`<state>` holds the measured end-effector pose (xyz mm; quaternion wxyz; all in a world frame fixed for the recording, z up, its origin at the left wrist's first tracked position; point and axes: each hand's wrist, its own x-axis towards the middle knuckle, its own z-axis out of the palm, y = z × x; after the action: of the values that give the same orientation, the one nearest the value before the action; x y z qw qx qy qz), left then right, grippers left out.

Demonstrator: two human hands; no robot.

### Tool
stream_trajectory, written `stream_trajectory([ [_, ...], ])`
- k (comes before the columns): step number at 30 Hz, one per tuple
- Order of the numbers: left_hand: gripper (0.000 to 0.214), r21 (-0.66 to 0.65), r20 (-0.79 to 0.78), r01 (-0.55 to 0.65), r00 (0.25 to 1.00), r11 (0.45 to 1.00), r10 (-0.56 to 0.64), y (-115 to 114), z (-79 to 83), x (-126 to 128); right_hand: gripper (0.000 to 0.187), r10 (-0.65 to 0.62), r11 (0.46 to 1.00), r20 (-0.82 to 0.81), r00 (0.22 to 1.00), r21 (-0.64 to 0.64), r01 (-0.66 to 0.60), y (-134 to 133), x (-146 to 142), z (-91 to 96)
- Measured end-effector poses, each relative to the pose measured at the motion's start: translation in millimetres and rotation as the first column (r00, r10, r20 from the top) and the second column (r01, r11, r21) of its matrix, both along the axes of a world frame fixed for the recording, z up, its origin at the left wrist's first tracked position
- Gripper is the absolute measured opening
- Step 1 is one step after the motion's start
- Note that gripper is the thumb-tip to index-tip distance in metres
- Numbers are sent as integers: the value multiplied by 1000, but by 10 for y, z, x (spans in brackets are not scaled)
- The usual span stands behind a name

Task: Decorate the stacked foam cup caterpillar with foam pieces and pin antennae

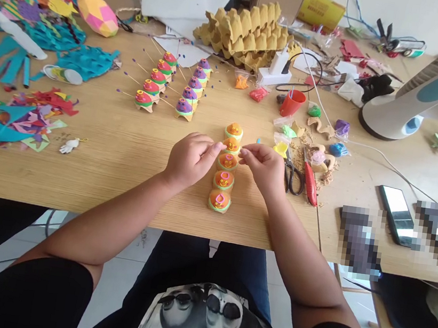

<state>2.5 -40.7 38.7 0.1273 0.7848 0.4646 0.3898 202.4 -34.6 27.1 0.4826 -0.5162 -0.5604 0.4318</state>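
A row of several orange clay-covered egg-carton cups [224,180] with small modelled faces runs away from me on the table. Pink loops top the nearer three. My left hand [193,159] is closed in a pinch at the left of the second cup from the far end [231,144]. On the other side of that cup, my right hand [265,169] also pinches, thumb against fingers. Whatever either hand holds is too small or hidden to make out. Farther back stand a red-and-green row [157,78] and a purple row [194,88], with pin-like sticks poking out.
Right of my right hand lie black scissors [293,176], a red-handled cutter [310,184] and bagged clay lumps. A red cup [292,103], power strip [273,76] and egg trays [244,33] are behind. Paper scraps [18,121] cover the left; phones [397,215] and a white lamp-like device [417,98] are right.
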Motion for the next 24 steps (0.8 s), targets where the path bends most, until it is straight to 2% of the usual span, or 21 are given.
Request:
stream_trajectory([
  [3, 45, -7, 82, 5, 997, 1000, -4, 19, -4, -1, 32, -10, 999, -52, 999, -45, 8, 15, 17, 19],
  [7, 46, -38, 197, -3, 980, 999, 10, 49, -6, -3, 37, 32, 996, -241, 970, -75, -51, 54, 30, -6],
  [10, 49, -62, 246, -31, 968, 998, 45, 68, -12, -9, 36, 9, 993, -311, 950, -111, -45, 72, 35, -20],
  [14, 45, -48, 251, 2, 968, 999, 10, 64, -16, -3, 32, -49, 995, -261, 964, -98, 24, 56, 36, 5],
  [19, 29, 9, 238, 52, 970, 999, -53, 38, -4, 26, 47, -40, 998, -128, 991, -48, 35, 10, 20, 53],
  [24, 25, 27, 238, 46, 970, 999, -51, 63, -36, 38, 32, 38, 998, -225, 974, -33, -46, 13, 0, 36],
])
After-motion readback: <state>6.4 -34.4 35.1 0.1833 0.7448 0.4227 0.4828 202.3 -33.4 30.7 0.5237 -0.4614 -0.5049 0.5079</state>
